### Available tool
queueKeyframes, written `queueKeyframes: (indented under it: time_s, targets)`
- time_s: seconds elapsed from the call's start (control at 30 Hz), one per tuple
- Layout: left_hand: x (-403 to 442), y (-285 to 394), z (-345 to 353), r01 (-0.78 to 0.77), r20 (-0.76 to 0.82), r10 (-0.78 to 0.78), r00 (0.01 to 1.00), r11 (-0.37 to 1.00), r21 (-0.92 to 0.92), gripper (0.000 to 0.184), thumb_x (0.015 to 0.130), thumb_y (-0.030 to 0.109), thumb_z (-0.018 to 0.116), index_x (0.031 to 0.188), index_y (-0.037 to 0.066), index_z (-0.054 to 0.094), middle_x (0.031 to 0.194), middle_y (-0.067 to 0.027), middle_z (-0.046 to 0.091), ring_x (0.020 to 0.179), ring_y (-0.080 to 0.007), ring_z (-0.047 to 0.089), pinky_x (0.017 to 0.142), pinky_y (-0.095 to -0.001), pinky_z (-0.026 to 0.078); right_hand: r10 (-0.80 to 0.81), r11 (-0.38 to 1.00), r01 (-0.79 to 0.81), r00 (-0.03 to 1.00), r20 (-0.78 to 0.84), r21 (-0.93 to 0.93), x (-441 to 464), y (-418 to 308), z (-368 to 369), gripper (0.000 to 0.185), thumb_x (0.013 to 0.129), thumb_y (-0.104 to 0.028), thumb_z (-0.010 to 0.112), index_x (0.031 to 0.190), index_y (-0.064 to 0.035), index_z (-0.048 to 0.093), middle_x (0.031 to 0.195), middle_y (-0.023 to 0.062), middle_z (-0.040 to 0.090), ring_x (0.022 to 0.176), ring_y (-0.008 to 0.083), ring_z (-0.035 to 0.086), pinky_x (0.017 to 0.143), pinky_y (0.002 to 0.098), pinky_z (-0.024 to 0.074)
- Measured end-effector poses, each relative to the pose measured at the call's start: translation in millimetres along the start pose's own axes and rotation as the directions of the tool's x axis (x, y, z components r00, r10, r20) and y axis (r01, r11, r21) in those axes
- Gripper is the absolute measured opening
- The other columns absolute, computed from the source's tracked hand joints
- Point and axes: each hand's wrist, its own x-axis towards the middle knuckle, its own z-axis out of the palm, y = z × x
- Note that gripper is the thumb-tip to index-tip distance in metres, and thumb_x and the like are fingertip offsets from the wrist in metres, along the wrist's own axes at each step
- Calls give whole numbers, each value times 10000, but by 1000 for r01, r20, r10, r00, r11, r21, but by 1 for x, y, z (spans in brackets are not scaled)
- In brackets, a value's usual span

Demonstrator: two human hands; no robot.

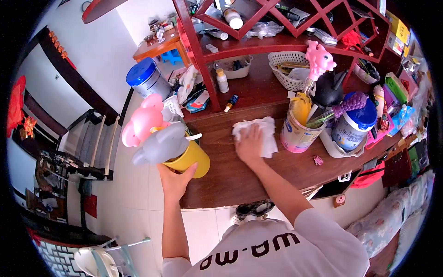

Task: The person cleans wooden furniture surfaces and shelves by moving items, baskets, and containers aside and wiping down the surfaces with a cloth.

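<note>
My left hand [177, 181] is wrapped round the lower side of a yellow cup [196, 161] near the left end of the brown wooden tabletop [217, 184]. A pink balloon-like shape [145, 121] and a grey one [161, 144] stick out of the cup's top. Flat on a white cloth [267, 134], my right hand [250, 144] presses it against the tabletop, its fingertips partly blurred against the cloth. Just right of the cloth stands a clear-and-pink container [295, 136] holding yellow combs [302, 108] and other items.
Right of the container, a blue-lidded can [353, 127] stands in a white tray [339, 151]. A small pink piece [318, 160] lies near the front edge. Behind are a small dropper bottle [231, 103], a white bottle [222, 81], baskets [288, 78] and red lattice shelving [272, 34].
</note>
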Motion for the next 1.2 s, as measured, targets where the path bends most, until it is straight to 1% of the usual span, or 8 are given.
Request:
queueKeyframes:
  time_s: [0.07, 0.13, 0.33, 0.47, 0.57, 0.87, 1.13, 1.2]
  targets:
    - [8, -8, 3, -1, 8, 1, 1000, 999, 50, 821, 637, 83, 813, 1257, -28, 285, 1184, -173, 459, 1097, -239, 488, 933, -364, 422, -175, 978, 148, 965, 195, 148, -4, -30, -11, 502, 861, -375, 485, 1257, -67, 504, 1409, 171, 354, 1316, 367, 284, 1074, 539, 185]
    - [16, -13, 10, 2, 15, -4, 1000, 995, 100, 829, 638, 80, 813, 1261, -28, 276, 1188, -177, 460, 1098, -237, 489, 934, -364, 423, -483, 854, 465, 876, 21, 232, -27, -53, -13, 426, 870, -323, 490, 1222, -89, 541, 1395, 152, 383, 1311, 342, 305, 1086, 517, 183]
    - [39, -35, 52, -64, 68, 57, 996, 993, 100, 857, 640, 121, 819, 1277, -13, 262, 1193, -175, 461, 1091, -257, 495, 938, -359, 413, -788, 544, 616, 609, 94, 569, -105, 6, -84, 447, 876, -275, 500, 1308, -167, 471, 1412, 68, 387, 1334, 255, 309, 1095, 476, 217]
    - [50, -67, 73, -70, 47, 64, 997, 989, 128, 882, 636, 151, 819, 1293, 1, 251, 1229, -190, 432, 1125, -269, 472, 946, -369, 400, -636, 754, 584, 763, 112, 302, -89, 82, -80, 428, 856, -232, 533, 1278, -167, 495, 1416, 55, 383, 1323, 259, 329, 1084, 467, 242]
    - [50, -90, 80, -62, 8, 61, 998, 982, 177, 914, 635, 185, 816, 1309, -26, 235, 1231, -194, 437, 1123, -276, 474, 955, -372, 397, -296, 942, 284, 954, 43, 177, -53, 71, -73, 394, 889, -244, 465, 1264, -131, 509, 1353, 95, 447, 1287, 310, 362, 1055, 481, 272]
    - [50, -104, 82, -51, -23, 59, 998, 963, 266, 1014, 669, 221, 803, 1387, -65, 147, 1313, -252, 374, 1200, -320, 421, 1019, -379, 336, -767, 588, 577, 620, 166, 567, -124, 20, -113, 567, 801, -236, 603, 1333, -144, 430, 1423, 74, 368, 1329, 259, 322, 1101, 442, 234]
    - [-1, -45, 78, -325, -28, 352, 936, 890, 320, 602, 801, 47, 626, 1324, -45, 343, 1335, -214, 394, 1233, -328, 405, 1028, -411, 327, -399, 887, 342, 905, 146, 310, -85, 96, -107, 489, 822, -221, 581, 1296, -173, 473, 1392, 59, 416, 1294, 253, 373, 1064, 469, 278]
    - [2, -16, 93, -561, 318, 473, 822, 770, 305, 429, 830, 10, 573, 1241, -9, 455, 1265, -200, 474, 1196, -328, 459, 1019, -401, 355, -362, 929, 352, 928, 86, 116, -83, 66, -93, 477, 825, -256, 572, 1283, -155, 486, 1376, 75, 431, 1280, 292, 384, 1059, 485, 274]
